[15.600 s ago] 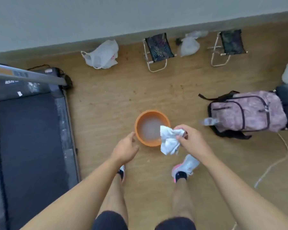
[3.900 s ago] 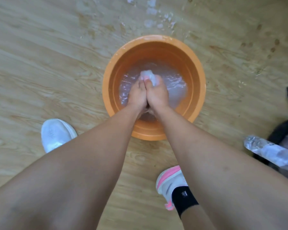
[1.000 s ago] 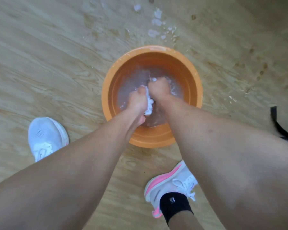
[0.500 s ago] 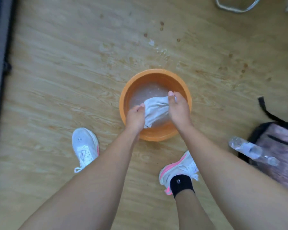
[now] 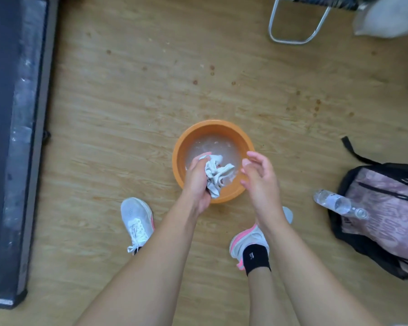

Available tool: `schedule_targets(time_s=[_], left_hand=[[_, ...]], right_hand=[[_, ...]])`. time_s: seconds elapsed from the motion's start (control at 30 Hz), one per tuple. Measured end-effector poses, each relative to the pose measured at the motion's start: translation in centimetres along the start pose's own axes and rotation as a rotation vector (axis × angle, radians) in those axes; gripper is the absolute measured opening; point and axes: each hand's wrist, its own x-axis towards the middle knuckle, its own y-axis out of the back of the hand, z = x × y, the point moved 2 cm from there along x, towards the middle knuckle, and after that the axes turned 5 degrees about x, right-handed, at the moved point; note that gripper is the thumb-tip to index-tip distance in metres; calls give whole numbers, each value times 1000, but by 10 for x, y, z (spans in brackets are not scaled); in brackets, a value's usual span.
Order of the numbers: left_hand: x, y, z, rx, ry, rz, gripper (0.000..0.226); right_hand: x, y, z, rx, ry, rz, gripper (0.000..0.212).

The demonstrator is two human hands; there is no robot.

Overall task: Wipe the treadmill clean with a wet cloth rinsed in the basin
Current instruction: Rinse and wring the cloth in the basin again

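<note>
1. White cloth [image 5: 218,171], soaked, looks soft, limp and dripping, heavier for its water; I judge a bunched fistful would hold it best.
2. Left hand [image 5: 197,177] clenches round the crumpled cloth, above the near side of the orange basin [image 5: 212,125].
3. Right hand [image 5: 260,177] hangs just beside the cloth, fingers loose, holding nothing.
4. Treadmill [image 5: 21,114] lies well apart, off to the left.

Both bare forearms reach forward and down, nearly parallel. Left hand [image 5: 196,182]: fingers curled round a bunched cloth [image 5: 216,171], back of hand up. Right hand [image 5: 260,178]: just beside it, not touching, fingers loosely spread, palm turned inward, holding nothing.
</note>
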Motion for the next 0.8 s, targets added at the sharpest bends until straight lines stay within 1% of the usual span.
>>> schedule_targets(time_s=[0.07,0.1,0.13,0.17,0.2,0.23,0.3,0.33,0.37,0.4,0.43,0.5,0.57,0.63,0.67,0.7,0.77,0.8], left_hand=[[-17,-14,0,-30,50,-99,40],[-23,-19,-2,-26,38,-125,39],[-29,-22,-3,5,-12,-126,35],[-35,-25,-2,101,-104,-106,30],[-41,-26,0,255,-219,-85,27],[-45,-25,2,442,-351,-73,27],[-50,-21,6,840,-631,-83,34],[-52,-16,7,1031,-739,-91,39],[-54,-10,9,1197,-801,-92,42],[-55,-4,11,1311,-808,-73,45],[-56,2,14,1358,-819,-41,47],[-57,12,22,1372,-891,51,44],[-55,12,29,1413,-981,171,34],[-53,6,36,1466,-1013,275,26],[-53,3,38,1504,-1013,275,25],[-53,0,39,1557,-995,225,25],[-49,4,41,1607,-897,31,29],[-47,10,43,1548,-850,-48,37]], right_hand=[[5,-10,8,261,-251,-55,23],[4,-17,12,387,-354,-98,29],[1,-24,15,502,-437,-140,36],[-2,-29,17,608,-505,-160,41],[-3,-33,19,705,-567,-149,45],[-3,-36,19,797,-604,-118,48],[4,-41,20,937,-637,-77,48],[7,-45,16,944,-636,-85,44],[10,-48,11,929,-630,-79,39],[14,-50,6,918,-616,-62,32],[18,-52,1,885,-594,-58,28],[18,-55,-6,733,-559,-79,28],[16,-64,-6,613,-549,-78,28],[15,-74,1,523,-531,-24,29],[16,-77,5,483,-521,0,31],[17,-79,9,443,-516,7,32],[21,-77,14,351,-501,3,30],[24,-74,15,293,-481,1,26]])
